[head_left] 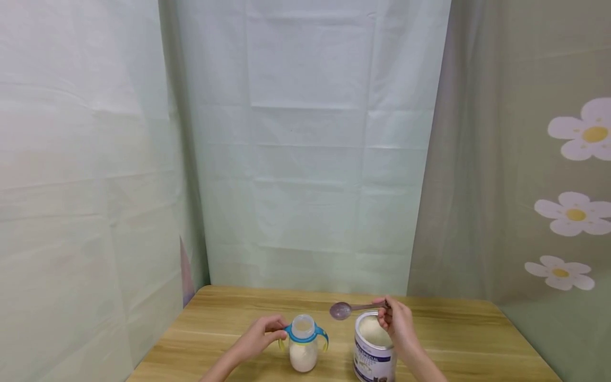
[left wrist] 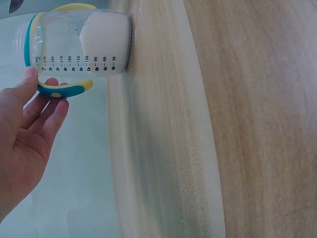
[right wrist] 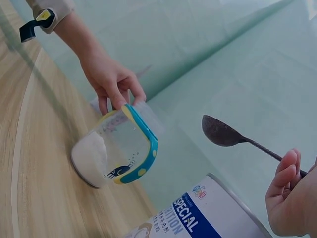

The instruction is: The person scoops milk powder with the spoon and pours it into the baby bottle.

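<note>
A clear baby bottle [head_left: 303, 354] with blue and yellow handles stands uncapped on the table, white powder filling its lower part. My left hand [head_left: 261, 335] pinches one of its handles [left wrist: 64, 89] between thumb and fingers. In my right hand [head_left: 397, 324] is the handle of a dark metal spoon [head_left: 341, 311], held level above the table between bottle and can. The bowl of the spoon [right wrist: 223, 131] shows no heap of powder. Below the right hand stands an open can of milk powder [head_left: 374, 359], pale powder visible inside it.
The wooden table [head_left: 238, 302] has rounded far corners. Pale curtains [head_left: 310, 185] hang behind it and at both sides, the right one printed with white flowers [head_left: 576, 215].
</note>
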Demonstrator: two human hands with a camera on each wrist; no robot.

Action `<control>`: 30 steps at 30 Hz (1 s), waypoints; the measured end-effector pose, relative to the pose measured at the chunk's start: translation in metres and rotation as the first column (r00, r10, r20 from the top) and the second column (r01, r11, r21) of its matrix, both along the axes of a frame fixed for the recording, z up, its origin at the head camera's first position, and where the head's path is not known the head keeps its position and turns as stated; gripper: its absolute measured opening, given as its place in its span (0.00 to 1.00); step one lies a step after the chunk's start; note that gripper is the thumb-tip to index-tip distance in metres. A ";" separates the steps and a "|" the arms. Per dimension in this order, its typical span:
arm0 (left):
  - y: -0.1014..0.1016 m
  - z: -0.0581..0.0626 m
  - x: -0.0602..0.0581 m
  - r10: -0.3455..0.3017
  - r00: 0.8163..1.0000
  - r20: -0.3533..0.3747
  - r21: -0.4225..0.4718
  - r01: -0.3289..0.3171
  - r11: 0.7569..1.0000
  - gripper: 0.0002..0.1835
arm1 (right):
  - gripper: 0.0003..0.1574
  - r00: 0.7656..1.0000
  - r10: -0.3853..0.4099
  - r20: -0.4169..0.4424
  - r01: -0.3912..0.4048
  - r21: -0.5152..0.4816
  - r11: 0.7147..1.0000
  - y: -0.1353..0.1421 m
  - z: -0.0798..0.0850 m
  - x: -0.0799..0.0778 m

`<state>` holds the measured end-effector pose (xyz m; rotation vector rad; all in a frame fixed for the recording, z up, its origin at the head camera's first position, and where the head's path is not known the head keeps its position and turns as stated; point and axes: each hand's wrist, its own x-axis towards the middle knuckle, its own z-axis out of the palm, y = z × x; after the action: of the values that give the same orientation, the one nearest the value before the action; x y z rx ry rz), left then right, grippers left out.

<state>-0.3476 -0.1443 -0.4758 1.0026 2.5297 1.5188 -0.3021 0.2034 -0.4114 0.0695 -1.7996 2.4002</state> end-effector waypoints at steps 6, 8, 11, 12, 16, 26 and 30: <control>0.000 -0.001 -0.002 -0.002 1.000 0.008 0.000 0.002 1.000 0.07 | 0.25 1.000 -0.021 0.005 0.021 0.029 0.999 0.004 0.001 0.001; 0.000 -0.001 -0.002 -0.002 1.000 0.012 0.000 0.002 1.000 0.07 | 0.25 1.000 -0.029 0.009 0.029 0.037 0.999 0.006 0.001 0.001; 0.000 -0.001 -0.002 0.004 1.000 0.013 -0.005 -0.004 1.000 0.07 | 0.25 0.999 -0.037 0.009 0.037 0.048 0.998 0.008 0.000 0.001; 0.000 -0.001 -0.002 0.005 1.000 0.010 -0.007 -0.005 1.000 0.07 | 0.25 0.999 -0.038 0.011 0.037 0.049 0.998 0.009 -0.001 0.001; 0.000 -0.001 -0.002 0.006 1.000 0.000 -0.012 -0.006 1.000 0.07 | 0.26 0.999 -0.047 0.013 0.046 0.054 0.997 0.012 -0.002 0.000; 0.000 -0.001 0.000 -0.002 1.000 0.019 0.010 0.002 1.000 0.07 | 0.26 0.996 -0.090 0.028 0.087 0.074 0.993 0.021 -0.005 -0.001; 0.001 0.000 0.000 -0.002 1.000 0.018 0.009 0.002 1.000 0.07 | 0.26 0.994 -0.102 0.039 0.100 0.070 0.993 0.023 -0.007 -0.001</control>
<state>-0.3473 -0.1437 -0.4761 0.9876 2.5108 1.5337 -0.3033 0.2267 -0.4183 -0.0646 -1.8565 2.2880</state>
